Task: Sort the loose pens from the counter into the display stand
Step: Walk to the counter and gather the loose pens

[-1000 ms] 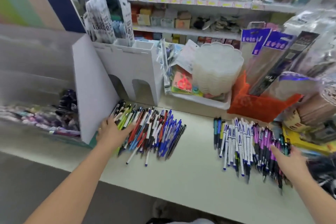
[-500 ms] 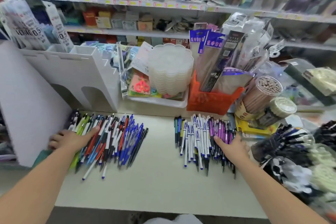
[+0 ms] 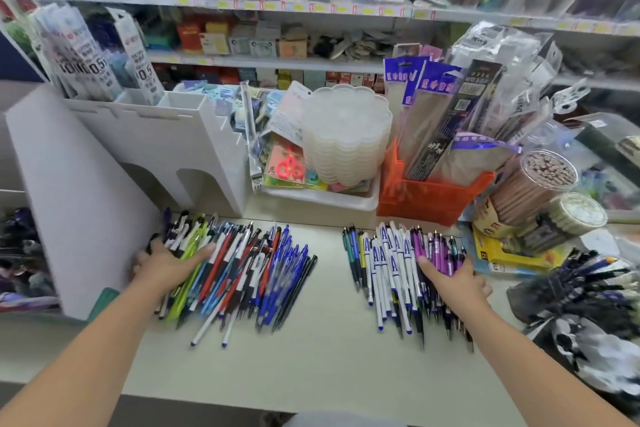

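Presently both hands lie flat with fingers spread, gripping nothing: left hand (image 3: 166, 265) on the mixed pen pile (image 3: 239, 267) just in front of the white display stand (image 3: 156, 149), right hand (image 3: 452, 279) on the purple-and-white pen pile (image 3: 394, 267) farther right, likely to gather them.

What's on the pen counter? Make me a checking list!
Surface: pale counter, bare in front.
Job's things: left pen pile; right pen pile; white display stand behind the left pile.
Clutter: orange crate, stacked clear lids, pencil tubs.
Grips: left hand flat on the left pile; right hand flat on the right pile.
Cables: nothing seen.
Surroundings: stocked shop shelves.
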